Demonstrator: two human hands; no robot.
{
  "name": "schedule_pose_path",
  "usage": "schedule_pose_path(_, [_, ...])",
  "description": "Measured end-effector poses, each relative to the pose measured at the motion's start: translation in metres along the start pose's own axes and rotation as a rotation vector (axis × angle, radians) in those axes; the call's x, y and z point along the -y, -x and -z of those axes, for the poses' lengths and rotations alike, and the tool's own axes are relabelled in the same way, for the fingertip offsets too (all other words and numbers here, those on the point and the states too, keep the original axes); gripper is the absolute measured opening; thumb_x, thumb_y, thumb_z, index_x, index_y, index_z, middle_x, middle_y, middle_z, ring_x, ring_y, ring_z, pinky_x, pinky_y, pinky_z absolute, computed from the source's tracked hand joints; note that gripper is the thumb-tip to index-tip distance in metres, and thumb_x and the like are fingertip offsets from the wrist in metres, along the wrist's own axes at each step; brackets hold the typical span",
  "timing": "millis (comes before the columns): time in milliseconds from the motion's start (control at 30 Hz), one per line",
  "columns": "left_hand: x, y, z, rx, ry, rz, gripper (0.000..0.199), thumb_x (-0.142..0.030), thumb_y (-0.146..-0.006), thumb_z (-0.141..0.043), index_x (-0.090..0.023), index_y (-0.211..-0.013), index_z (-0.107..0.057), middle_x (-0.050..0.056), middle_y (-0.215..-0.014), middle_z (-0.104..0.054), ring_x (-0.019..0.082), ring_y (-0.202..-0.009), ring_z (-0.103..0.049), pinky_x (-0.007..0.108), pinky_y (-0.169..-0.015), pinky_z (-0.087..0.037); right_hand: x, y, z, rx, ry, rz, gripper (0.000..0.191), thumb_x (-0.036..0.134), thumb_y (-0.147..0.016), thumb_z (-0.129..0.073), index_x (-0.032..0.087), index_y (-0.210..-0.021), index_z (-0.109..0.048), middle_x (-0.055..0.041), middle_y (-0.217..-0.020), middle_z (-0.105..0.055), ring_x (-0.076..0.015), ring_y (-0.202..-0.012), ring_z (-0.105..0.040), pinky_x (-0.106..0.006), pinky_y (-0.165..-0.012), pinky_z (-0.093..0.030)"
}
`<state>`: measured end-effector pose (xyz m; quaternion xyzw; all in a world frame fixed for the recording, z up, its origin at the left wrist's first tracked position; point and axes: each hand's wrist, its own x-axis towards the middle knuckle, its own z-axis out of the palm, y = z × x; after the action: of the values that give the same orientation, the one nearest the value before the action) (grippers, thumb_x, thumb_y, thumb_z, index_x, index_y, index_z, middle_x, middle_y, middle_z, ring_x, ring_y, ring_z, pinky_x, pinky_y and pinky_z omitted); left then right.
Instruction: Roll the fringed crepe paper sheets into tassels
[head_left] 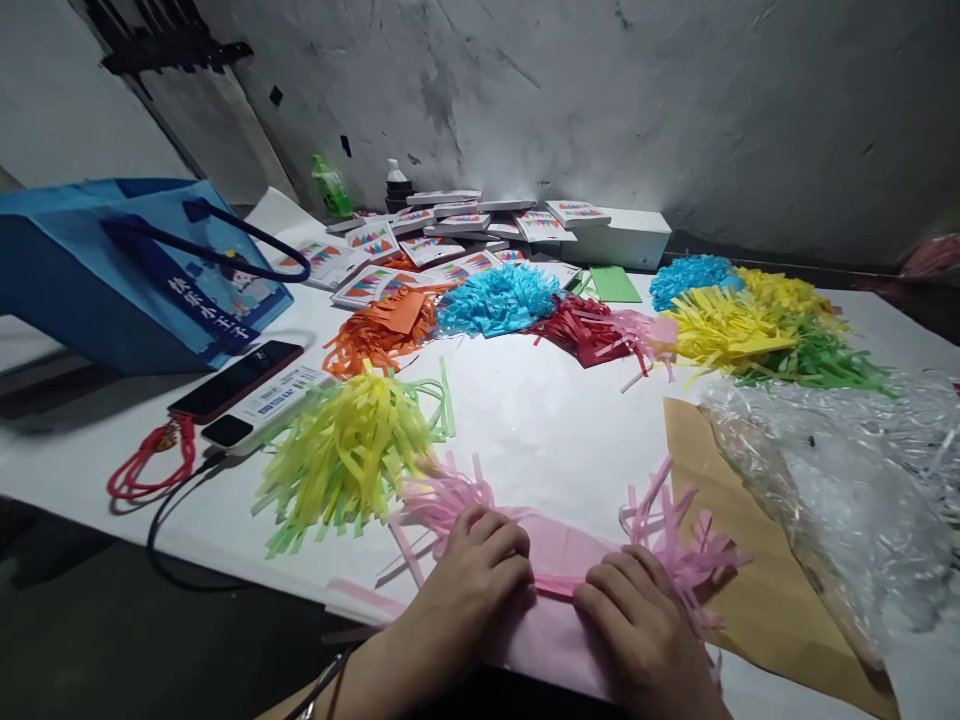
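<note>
A sheet of pink tissue paper [564, 548] with fringed ends lies at the front edge of the white table. My left hand [486, 560] is closed on its folded middle, with the fingers curled over the fold. On the same fold, a little to the right, my right hand [634, 605] grips the paper with bent fingers; both thumbs are hidden. Pink fringe spreads out beyond each hand. Just left of my left hand rests a bunch of yellow and light green tissue strips [349, 450].
At left stand a blue paper bag [135, 290], a phone [236, 380] and a white cabled device [262, 405]. Orange [379, 330], blue [499, 300], red [592, 325] and yellow [727, 330] tassels lie farther back, before stacked packets [450, 225]. Brown paper [757, 540] and clear plastic [847, 490] lie right.
</note>
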<state>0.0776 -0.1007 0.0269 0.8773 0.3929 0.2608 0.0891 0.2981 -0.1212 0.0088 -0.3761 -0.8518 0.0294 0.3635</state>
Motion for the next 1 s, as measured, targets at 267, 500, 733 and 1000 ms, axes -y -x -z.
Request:
schedule_pose_path(267, [-0.026, -0.016, 0.007, 0.211, -0.120, 0.273, 0.015, -0.006, -0.087, -0.054, -0.017, -0.081, -0.063, 0.008, -0.095, -0.063, 0.027, -0.092, -0.053, 0.051, -0.090, -0.036, 0.011, -0.006, -0.005, -0.030, 0.087, -0.294, 0.030, 0.021, -0.103, -0.038, 0.023, -0.077, -0.054, -0.0009, -0.081, -0.058, -0.0210, -0.080, -0.052, -0.046, -0.099, -0.031])
schedule_pose_path(500, [-0.012, -0.015, 0.002, 0.157, -0.220, 0.047, 0.013, -0.008, -0.088, -0.068, -0.020, -0.084, -0.063, 0.002, -0.101, -0.064, 0.022, -0.096, -0.055, 0.054, -0.105, -0.027, 0.012, -0.010, -0.006, -0.070, 0.042, -0.309, 0.024, 0.015, -0.098, -0.042, 0.023, -0.080, -0.056, 0.0001, -0.086, -0.059, -0.0207, -0.085, -0.054, -0.048, -0.104, -0.028])
schedule_pose_path(733, [0.002, -0.015, -0.010, 0.078, -0.276, -0.175, 0.017, -0.017, -0.089, -0.074, -0.020, -0.077, -0.063, -0.002, -0.085, -0.063, 0.019, -0.090, -0.054, 0.051, -0.110, -0.023, 0.014, -0.011, -0.005, 0.042, 0.095, -0.096, 0.020, 0.005, -0.089, -0.049, 0.021, -0.085, -0.058, -0.0004, -0.083, -0.059, -0.0205, -0.087, -0.054, -0.050, -0.112, -0.021])
schedule_pose_path(1000, [-0.017, -0.015, -0.002, -0.128, -0.017, -0.245, 0.021, -0.002, -0.095, -0.047, -0.017, -0.088, -0.061, 0.006, -0.093, -0.065, 0.021, -0.088, -0.055, 0.039, -0.091, -0.045, 0.012, -0.024, -0.016, -0.063, 0.249, -0.032, 0.029, 0.001, -0.092, -0.037, 0.020, -0.077, -0.054, -0.0006, -0.074, -0.056, -0.0197, -0.075, -0.052, -0.046, -0.105, -0.030])
